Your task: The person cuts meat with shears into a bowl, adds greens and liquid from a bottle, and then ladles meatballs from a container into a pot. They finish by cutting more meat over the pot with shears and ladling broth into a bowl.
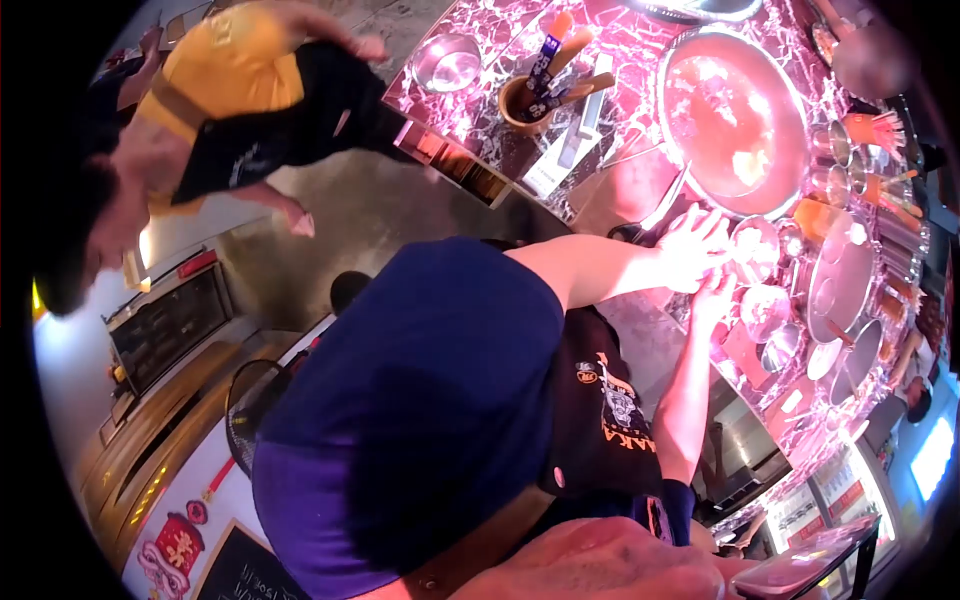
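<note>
My left hand reaches over the counter's near edge, overexposed by the bright light. Its fingers are stretched out, and I make out no object in it. Just below it, my right hand has its curled fingertips up against the left hand. Whatever the right fingers hold, if anything, is hidden. Close beyond the hands are a small round bowl and a second bowl. A large round pan of reddish liquid lies above the hands, with a long metal handle at its near rim.
Wooden-handled utensils stand in a brown pot on the marbled counter. A metal bowl sits at the counter's end. Several cups, pans and a wide round dish crowd the far side. A person in yellow is at upper left.
</note>
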The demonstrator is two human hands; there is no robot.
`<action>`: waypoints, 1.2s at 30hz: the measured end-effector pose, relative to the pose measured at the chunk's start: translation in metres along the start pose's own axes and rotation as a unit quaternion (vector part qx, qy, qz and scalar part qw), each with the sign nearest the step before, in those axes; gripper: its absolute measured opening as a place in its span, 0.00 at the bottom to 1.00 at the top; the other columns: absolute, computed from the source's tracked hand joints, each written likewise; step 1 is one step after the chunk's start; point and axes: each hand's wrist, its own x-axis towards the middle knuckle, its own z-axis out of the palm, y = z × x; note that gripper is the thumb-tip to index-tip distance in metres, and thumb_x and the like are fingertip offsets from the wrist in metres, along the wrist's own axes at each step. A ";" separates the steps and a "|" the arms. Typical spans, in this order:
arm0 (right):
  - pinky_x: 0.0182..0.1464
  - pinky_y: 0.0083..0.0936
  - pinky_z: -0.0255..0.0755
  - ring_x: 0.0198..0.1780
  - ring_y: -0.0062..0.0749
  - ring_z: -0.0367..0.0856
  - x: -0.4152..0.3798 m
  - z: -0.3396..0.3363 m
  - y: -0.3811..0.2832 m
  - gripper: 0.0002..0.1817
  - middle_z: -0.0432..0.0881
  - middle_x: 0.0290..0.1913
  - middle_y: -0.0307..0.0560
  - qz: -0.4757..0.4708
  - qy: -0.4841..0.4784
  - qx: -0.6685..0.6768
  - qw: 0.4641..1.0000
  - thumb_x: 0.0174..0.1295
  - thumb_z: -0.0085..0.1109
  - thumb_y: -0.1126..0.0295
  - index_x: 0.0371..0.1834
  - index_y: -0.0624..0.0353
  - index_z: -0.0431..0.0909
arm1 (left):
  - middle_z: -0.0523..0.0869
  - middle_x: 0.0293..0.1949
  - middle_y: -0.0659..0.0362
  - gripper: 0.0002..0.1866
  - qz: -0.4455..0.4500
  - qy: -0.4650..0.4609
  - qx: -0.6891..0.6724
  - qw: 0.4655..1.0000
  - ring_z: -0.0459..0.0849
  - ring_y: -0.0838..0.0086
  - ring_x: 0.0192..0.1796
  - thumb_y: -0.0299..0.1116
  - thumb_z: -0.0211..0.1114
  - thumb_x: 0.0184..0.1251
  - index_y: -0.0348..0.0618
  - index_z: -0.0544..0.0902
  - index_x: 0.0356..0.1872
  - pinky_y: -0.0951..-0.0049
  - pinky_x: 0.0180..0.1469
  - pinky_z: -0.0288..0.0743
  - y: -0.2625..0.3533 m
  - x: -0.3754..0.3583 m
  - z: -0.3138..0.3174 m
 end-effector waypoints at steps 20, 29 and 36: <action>0.22 0.20 0.71 0.31 0.29 0.82 0.009 -0.031 -0.025 0.18 0.82 0.47 0.46 0.248 -0.235 0.507 0.791 0.71 0.50 0.71 0.64 0.55 0.66 | 0.84 0.45 0.50 0.12 -0.053 0.232 -0.378 0.895 0.84 0.57 0.46 0.32 0.67 0.60 0.43 0.84 0.44 0.63 0.49 0.78 -0.090 -0.160 -0.032; 0.24 0.16 0.73 0.37 0.32 0.85 0.139 0.051 -0.192 0.16 0.81 0.48 0.48 0.170 -0.338 0.521 0.765 0.74 0.44 0.70 0.63 0.57 0.66 | 0.88 0.41 0.55 0.09 -0.363 0.248 -0.483 0.757 0.86 0.76 0.43 0.27 0.61 0.68 0.34 0.83 0.45 0.78 0.48 0.77 -0.146 -0.291 -0.036; 0.23 0.17 0.76 0.35 0.35 0.86 0.202 0.135 -0.309 0.12 0.83 0.42 0.51 0.108 -0.450 0.412 0.785 0.76 0.37 0.72 0.57 0.63 0.65 | 0.88 0.39 0.56 0.09 -0.430 0.323 -0.445 0.715 0.86 0.76 0.43 0.26 0.60 0.69 0.34 0.83 0.46 0.78 0.49 0.76 -0.165 -0.335 -0.042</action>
